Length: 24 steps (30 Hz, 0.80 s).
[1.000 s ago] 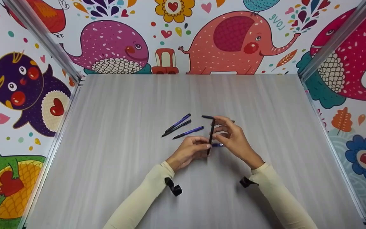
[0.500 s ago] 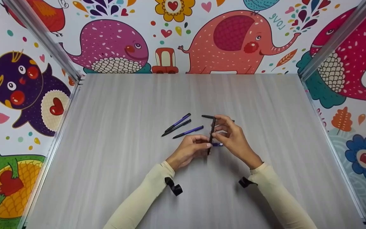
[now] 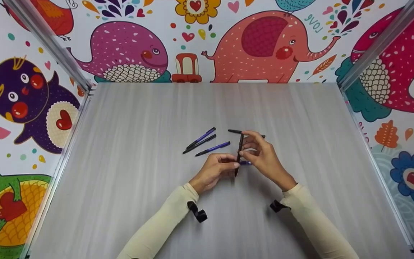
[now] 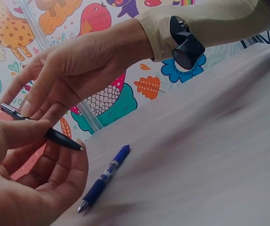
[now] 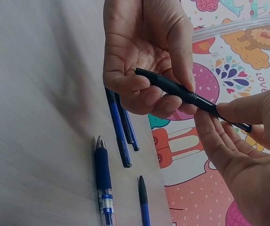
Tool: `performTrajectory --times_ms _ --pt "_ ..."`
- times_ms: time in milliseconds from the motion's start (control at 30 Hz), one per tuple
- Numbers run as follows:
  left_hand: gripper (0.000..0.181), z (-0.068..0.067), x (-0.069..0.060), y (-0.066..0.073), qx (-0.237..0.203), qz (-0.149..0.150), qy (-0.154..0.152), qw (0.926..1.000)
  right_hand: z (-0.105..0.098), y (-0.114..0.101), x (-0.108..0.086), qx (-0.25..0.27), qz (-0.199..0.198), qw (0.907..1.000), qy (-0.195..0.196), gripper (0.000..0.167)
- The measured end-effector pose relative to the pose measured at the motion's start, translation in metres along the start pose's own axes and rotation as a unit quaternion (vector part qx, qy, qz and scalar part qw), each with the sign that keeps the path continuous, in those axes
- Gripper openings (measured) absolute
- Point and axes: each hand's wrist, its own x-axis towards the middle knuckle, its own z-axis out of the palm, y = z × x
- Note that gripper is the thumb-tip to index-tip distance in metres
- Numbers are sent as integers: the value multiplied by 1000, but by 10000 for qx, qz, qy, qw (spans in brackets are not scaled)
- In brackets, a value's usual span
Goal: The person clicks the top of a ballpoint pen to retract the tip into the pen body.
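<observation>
left hand (image 3: pixel 214 168) pinched the black pen (image 3: pixel 240 148) near its writing tip, thumb against fingers, tip showing past the thumb; right hand (image 3: pixel 265 154) held the rear end of the same pen in its fingertips. grip was narrow on both sides. pen was up off the tabletop (image 3: pixel 128 162), tilted, rear end toward the far edge, tip toward the near edge, roughly midway between left and right edges. versus half a second earlier: almost no change, both hands kept the same hold and the pen barely shifted. loose pens stayed put: farther blue pen (image 3: pixel 202 136) and second black pen (image 3: pixel 202 142) close together on the left-edge side of the hands, nearer blue pen (image 3: pixel 213 148) just beside them, all pointing toward the near left corner. dark pen (image 3: pixel 234 131) lay on the far-edge side of the right hand, partly hidden. clear-banded blue pen (image 4: pixel 105 177) lay below the hands, mostly covered in the head view.
</observation>
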Motion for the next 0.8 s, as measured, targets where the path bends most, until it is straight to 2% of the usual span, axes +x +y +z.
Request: performTrajectory --times_ms 800 --pt "24 2 -1 -5 39 125 159 9998 2 3 0 49 -25 10000 53 62"
